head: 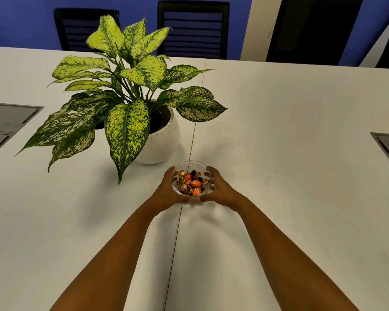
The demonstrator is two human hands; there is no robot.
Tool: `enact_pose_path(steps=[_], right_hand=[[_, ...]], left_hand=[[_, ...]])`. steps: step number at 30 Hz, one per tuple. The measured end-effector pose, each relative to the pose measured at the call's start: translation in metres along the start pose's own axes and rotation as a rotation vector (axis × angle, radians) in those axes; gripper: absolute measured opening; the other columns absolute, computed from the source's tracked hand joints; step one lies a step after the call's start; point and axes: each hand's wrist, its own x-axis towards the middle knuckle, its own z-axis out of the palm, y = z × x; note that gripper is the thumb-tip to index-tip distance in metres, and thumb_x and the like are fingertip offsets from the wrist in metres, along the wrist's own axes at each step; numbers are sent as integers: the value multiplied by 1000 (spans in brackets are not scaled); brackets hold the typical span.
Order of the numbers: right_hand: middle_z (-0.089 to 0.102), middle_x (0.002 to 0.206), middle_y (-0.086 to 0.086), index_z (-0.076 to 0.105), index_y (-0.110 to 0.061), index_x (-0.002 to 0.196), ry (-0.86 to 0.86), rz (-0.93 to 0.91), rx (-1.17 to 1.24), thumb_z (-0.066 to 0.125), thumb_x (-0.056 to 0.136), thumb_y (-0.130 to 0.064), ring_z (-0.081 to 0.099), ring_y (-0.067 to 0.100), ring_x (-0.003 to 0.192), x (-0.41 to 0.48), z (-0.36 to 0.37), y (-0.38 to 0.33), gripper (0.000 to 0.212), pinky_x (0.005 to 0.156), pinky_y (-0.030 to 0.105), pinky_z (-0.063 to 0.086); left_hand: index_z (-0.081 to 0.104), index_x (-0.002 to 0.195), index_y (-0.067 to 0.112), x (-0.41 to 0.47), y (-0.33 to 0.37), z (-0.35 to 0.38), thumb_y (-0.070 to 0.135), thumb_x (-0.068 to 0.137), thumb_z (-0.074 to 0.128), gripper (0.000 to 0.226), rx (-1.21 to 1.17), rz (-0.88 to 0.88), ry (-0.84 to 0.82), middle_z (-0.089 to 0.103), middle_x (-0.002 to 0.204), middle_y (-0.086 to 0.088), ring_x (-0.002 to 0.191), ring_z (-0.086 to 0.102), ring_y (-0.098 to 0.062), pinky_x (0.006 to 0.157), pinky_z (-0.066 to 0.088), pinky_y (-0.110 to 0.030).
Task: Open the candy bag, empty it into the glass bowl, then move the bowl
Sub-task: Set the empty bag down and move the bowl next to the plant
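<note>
- The bowl (191, 178) is clear glass and sits between both hands, out ahead of the person, over the seam (177, 232) where the two white panels of the desk (290, 153) meet.
- The left hand (166, 189) cups the bowl's left wall; its grip is closed on the glass, with the fingers curled round the far side.
- The right hand (220, 187) cups the right wall in the same way, its grip also closed on the bowl, with fingertips showing through the glass.
- Both thumbs meet, or nearly meet, at the near side under the rim.
- Whether the bowl rests on the desk or is lifted just off it is hard to tell from this angle; a soft shadow lies under the hands.
- The candy (191, 184) fills the bottom of the bowl: orange wrappers, gold twisted ones and a few dark pieces, all below the rim.
- A plant (121, 90) with large speckled green-and-yellow leaves stands just beyond the bowl to the left, in a round white pot (162, 140).
- The pot is near the bowl but apart from it; one long leaf hangs down to the left of the left hand without touching it.
- Two dark chairs (193, 28) stand at the far edge of the desk against a blue wall (20, 19).
- Grey recessed panels (7, 117) are set into the desk at the left and right edges of view.
</note>
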Motion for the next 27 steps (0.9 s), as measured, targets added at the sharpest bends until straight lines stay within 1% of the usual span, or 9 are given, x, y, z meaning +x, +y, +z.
enact_pose_path(steps=[4, 7, 13, 16, 18, 20, 23, 25, 27], right_hand=[[27, 150, 11, 18, -16, 143, 4, 2, -1, 80, 67, -5, 33, 29, 137, 0, 2, 1, 98, 103, 35, 40], [27, 150, 11, 18, -15, 143, 4, -2, -1, 80, 67, -4, 33, 29, 137, -1, 1, 1, 99, 101, 32, 40], [27, 150, 12, 18, -14, 143, 20, -10, -39, 81, 66, -5, 31, 30, 138, -2, 2, 0, 100, 109, 40, 37], [22, 151, 13, 15, -17, 145, 41, 16, -89, 83, 65, -12, 28, 31, 139, -2, 2, 1, 105, 112, 46, 35], [21, 151, 13, 15, -18, 145, 52, 25, -111, 83, 65, -15, 29, 32, 138, -3, 2, 1, 105, 112, 45, 35], [21, 151, 13, 15, -18, 146, 66, 33, -112, 83, 66, -15, 30, 32, 138, -5, 2, 0, 105, 111, 44, 36], [21, 153, 12, 13, -17, 147, 87, 43, -113, 81, 68, -17, 31, 31, 138, -11, 4, -2, 104, 112, 46, 35], [22, 153, 12, 12, -17, 147, 99, 42, -108, 79, 70, -16, 32, 30, 137, -16, 4, -4, 102, 112, 46, 35], [25, 152, 13, 12, -16, 147, 111, 56, -100, 77, 73, -13, 34, 30, 136, -18, 4, -4, 99, 111, 43, 36]], left_hand=[[21, 142, 12, 0, 0, -1, -3, 61, 83, 103, 2, -8, -15, 35, 147, -12, 122, 41, -14, 96, 44, -29], [18, 143, 12, -1, 2, -1, -4, 63, 81, 103, 8, -13, -24, 33, 148, -11, 120, 39, -11, 92, 43, -23], [13, 145, 12, -5, 4, 1, -4, 66, 79, 103, 24, -13, -43, 26, 152, -11, 121, 34, -9, 91, 40, -17], [12, 147, 15, -6, 4, 1, 1, 67, 80, 106, 32, -41, -30, 20, 156, -9, 136, 31, -18, 104, 37, -29], [8, 148, 14, -7, 4, 1, 3, 67, 81, 109, 37, -59, -13, 16, 158, -9, 144, 24, -26, 112, 32, -39], [7, 149, 13, -9, 4, 3, 4, 67, 81, 110, 51, -59, 7, 15, 159, -10, 145, 22, -28, 115, 28, -43], [13, 147, 11, -13, 6, 3, 4, 70, 79, 102, 92, -12, 32, 20, 157, -9, 144, 25, -25, 113, 29, -36], [23, 144, 11, -18, 8, 4, 3, 70, 78, 92, 85, 47, 43, 32, 151, -8, 135, 36, -18, 103, 34, -23], [31, 139, 8, -19, 8, 4, 1, 71, 77, 83, 64, 76, 52, 41, 145, -9, 129, 42, -16, 99, 38, -20]])
